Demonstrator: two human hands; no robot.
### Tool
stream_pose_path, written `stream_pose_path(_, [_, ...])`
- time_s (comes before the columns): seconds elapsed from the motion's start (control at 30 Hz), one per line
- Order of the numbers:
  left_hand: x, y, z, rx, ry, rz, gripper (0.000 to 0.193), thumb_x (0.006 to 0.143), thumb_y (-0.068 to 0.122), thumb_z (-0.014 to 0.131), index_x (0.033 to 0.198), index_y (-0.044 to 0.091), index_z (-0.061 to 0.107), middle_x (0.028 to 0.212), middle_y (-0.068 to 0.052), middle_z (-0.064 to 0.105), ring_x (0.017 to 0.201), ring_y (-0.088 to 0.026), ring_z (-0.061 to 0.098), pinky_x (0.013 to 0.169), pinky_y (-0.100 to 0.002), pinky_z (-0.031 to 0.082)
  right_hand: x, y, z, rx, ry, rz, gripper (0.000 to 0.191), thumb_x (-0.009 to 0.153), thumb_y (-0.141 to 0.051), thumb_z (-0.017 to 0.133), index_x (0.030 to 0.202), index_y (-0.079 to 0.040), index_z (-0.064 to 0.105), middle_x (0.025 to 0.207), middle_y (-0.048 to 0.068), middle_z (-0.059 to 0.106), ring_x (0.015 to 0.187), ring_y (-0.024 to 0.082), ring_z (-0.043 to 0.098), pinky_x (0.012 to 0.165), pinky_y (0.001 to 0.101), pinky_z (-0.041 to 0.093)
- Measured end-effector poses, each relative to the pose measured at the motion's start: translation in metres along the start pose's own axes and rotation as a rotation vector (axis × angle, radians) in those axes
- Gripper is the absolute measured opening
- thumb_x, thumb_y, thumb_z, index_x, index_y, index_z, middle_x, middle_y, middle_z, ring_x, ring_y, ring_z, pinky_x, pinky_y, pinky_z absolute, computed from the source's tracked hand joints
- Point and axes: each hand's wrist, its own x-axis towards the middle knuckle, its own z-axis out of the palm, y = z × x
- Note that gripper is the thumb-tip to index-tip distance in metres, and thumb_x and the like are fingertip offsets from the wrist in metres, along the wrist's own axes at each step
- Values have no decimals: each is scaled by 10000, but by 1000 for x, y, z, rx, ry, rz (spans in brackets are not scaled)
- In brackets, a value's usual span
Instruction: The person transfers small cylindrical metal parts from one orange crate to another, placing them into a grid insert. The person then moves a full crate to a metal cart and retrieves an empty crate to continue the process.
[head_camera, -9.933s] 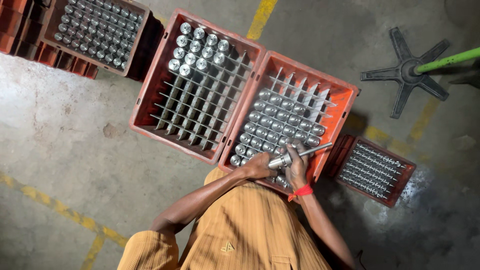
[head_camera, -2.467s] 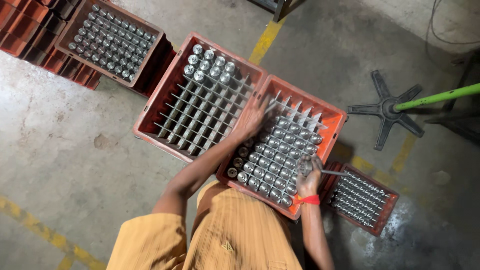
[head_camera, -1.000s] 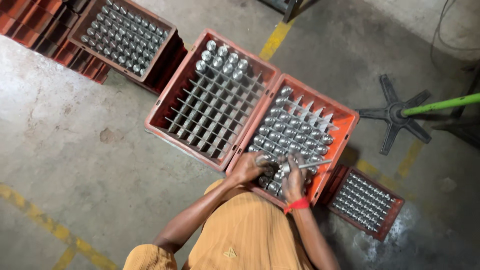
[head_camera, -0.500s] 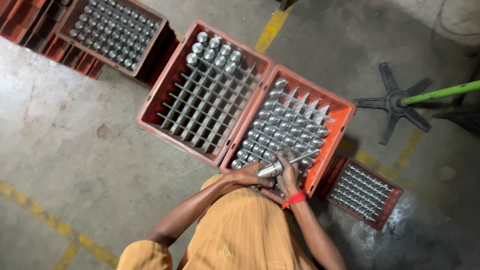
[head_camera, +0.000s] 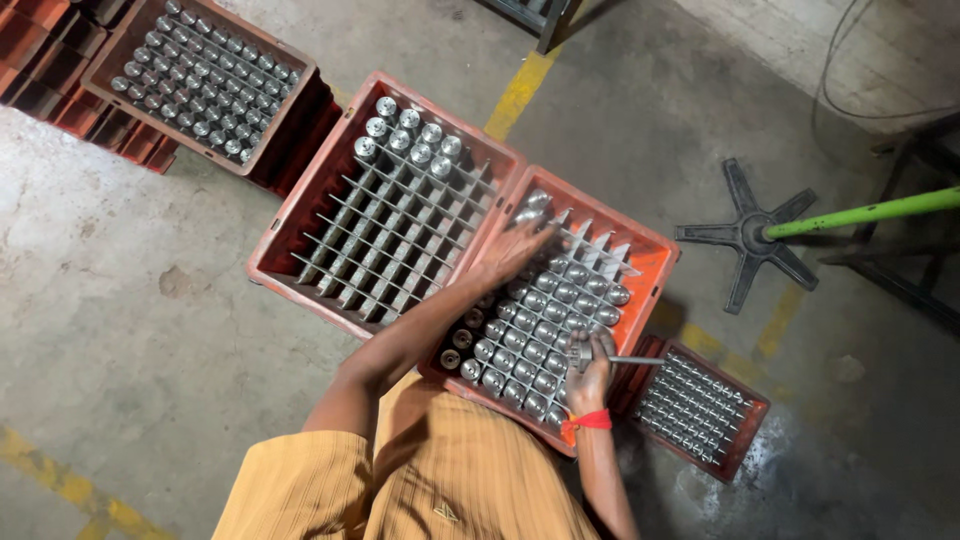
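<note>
Over the orange divided crate (head_camera: 655, 262), a left hand (head_camera: 515, 252) reaches, fingers spread and empty, toward far-corner cylinders (head_camera: 540, 335); the right hand (head_camera: 590, 368) grips a thin metal rod (head_camera: 632, 359).

crates (head_camera: 300, 230): orange-red plastic
cylinders (head_camera: 545, 330): silver-grey metal
shirt (head_camera: 450, 490): mustard yellow, fine stripes
wristband (head_camera: 590, 421): red
floor lines (head_camera: 520, 90): yellow
pole (head_camera: 865, 213): bright green
star base (head_camera: 748, 235): black

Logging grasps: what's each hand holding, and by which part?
Right hand grips a thin metal rod tool by its near end. Left hand reaches over the orange crate; motion blur hides any hold.
</note>
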Motion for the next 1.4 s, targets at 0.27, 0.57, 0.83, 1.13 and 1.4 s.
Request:
stream_pose_path(0.27, [-46,-42,-82,59,498,-282,384,855,37,759,1210,172,700,1290,-123,654,1192,-359,641,978,-476,556,-14,11,-23,-90,-9,99,69,1020,-46,577,1052,-77,629,886,68,679,847,206,679,818,354,566])
stream_pose_path(0.57, [-61,-164,-185,675,544,-552,369,868,152,820,1193,109,651,1588,-267,360,1527,-453,249,1170,-587,292,-27,12,-40,-159,111,134,127,1017,-32,562,1111,-75,635,907,69,683,856,198,682,864,354,582])
stream_pose_path(0.83, [-94,-136,-217,83,646,-391,492,739,201,956,1095,39,659,1433,-265,480,1361,-394,455,1104,-523,420,-46,22,-54,-173,179,135,92,1016,-21,572,1082,-75,608,895,45,673,853,185,671,873,370,590])
stream_pose_path(1.13, [-137,-38,-40,-1045,299,-771,184,863,139,785,946,-14,725,790,-137,729,641,-220,677,558,-365,497,-55,42,17,-428,-80,129,205,1002,-41,595,1203,-33,634,961,85,693,905,189,689,828,302,532])
stream_pose_path(1.4, [-196,79,14,-408,-64,-453,462,715,140,790,1162,46,722,932,-238,750,831,-385,728,766,-484,571,-57,24,83,-252,-208,43,145,995,-44,587,1140,-54,587,923,86,666,866,185,676,861,337,577])
